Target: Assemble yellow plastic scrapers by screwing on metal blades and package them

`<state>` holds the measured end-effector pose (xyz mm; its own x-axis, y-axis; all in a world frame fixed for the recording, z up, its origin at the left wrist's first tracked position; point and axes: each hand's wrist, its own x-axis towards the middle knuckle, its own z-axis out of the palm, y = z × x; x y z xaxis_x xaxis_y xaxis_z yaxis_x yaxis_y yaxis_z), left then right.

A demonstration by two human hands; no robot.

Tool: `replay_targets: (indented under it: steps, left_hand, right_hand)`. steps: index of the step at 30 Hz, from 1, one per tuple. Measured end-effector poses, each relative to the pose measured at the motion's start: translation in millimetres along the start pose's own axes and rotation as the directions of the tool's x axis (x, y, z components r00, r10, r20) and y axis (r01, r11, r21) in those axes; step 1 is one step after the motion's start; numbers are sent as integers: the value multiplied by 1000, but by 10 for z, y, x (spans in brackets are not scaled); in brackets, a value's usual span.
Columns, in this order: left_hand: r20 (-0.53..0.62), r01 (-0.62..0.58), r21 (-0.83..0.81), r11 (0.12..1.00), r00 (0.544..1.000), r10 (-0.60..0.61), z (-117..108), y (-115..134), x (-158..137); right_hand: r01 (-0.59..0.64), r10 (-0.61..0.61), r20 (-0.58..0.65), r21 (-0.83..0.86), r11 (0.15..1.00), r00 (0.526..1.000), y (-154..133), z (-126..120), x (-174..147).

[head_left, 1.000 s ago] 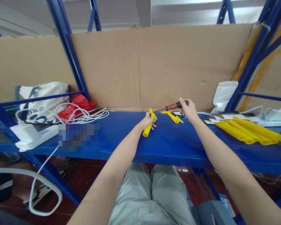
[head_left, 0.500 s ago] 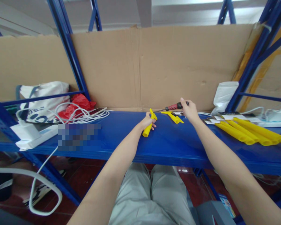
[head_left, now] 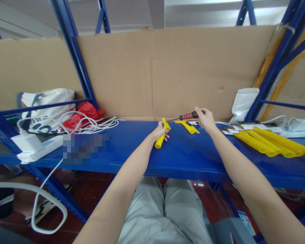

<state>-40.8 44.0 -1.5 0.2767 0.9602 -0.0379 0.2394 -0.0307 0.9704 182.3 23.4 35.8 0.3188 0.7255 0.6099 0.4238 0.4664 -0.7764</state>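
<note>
My left hand [head_left: 161, 131] is closed around a yellow plastic piece with a tube-shaped handle [head_left: 159, 141] and a crosswise head, held just above the blue shelf. In my right hand [head_left: 205, 118] is a screwdriver [head_left: 189, 116] with a red and black handle, gripped at its butt end. Its thin shaft points left and meets the head of the yellow piece; the exact contact of the tip is too small to make out. Beyond and between my hands, another yellow tubular piece [head_left: 188, 127] lies on the shelf.
Several yellow tubes [head_left: 271, 144] with white cards lie at the right. Coiled white cable [head_left: 101, 125], a red bag [head_left: 87, 113], a white cloth bag [head_left: 51, 112] and a power strip [head_left: 40, 150] sit left. A cardboard panel [head_left: 193, 67] stands behind the blue shelf [head_left: 132, 135].
</note>
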Motion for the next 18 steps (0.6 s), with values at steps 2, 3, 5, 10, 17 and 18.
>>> replay_targets:
  steps: [2,3,5,10,17,18]
  left_hand:
    - [-7,2,1,1000,1000,-2,3,-3,1]
    - [-8,4,1,1000,1000,-4,4,-4,1]
    - [-11,7,-2,1000,1000,-7,5,-6,-1]
    - [-8,7,-27,1000,1000,-7,2,-14,2]
    - [-66,-4,-29,1000,998,2,1,5,-6]
    - [-75,-14,-26,1000,997,12,-1,12,-9]
  right_hand:
    - [-27,26,16,41,999,1000,-27,7,-10]
    - [-53,52,24,63,997,998,-52,11,-22]
    - [-112,109,40,96,989,993,-111,14,-49]
    - [-165,159,77,81,983,984,-156,-19,-52]
    - [15,-21,-37,-174,985,999,46,-127,121]
    - [9,-19,-45,-217,976,999,63,-133,132]
